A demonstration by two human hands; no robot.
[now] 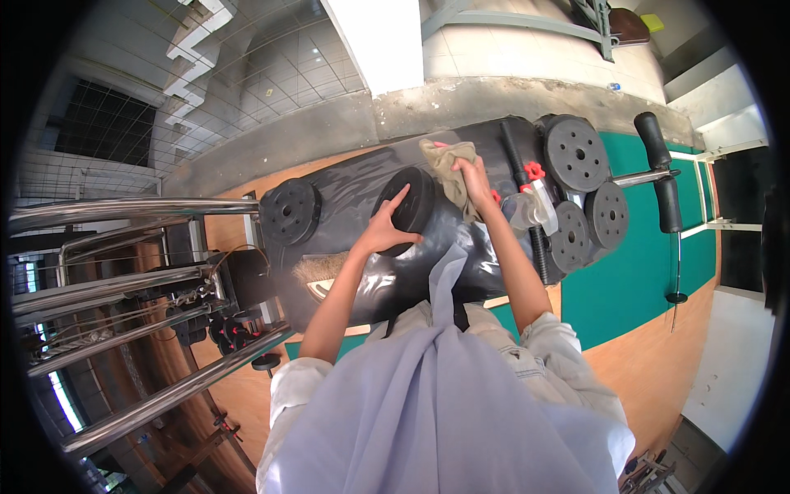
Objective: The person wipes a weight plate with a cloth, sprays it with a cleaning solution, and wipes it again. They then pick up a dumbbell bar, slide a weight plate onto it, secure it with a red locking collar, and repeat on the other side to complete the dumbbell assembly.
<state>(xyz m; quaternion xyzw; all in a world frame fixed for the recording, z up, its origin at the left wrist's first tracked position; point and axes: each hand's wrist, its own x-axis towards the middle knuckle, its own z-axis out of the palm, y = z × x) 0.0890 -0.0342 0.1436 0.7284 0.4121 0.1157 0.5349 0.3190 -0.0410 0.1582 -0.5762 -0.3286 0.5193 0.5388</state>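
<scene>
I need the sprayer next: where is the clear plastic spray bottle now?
In the head view, the clear plastic spray bottle lies right of the right hand, beside the round black weight plates.

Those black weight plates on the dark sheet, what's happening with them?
A person bends over a black plastic sheet spread on the floor. The left hand steadies an upright black weight plate, and the right hand presses a tan cloth against its top edge. More black plates lie about: one at the left and a cluster at the right. A clear spray bottle with a red nozzle sits beside the right forearm.
</scene>
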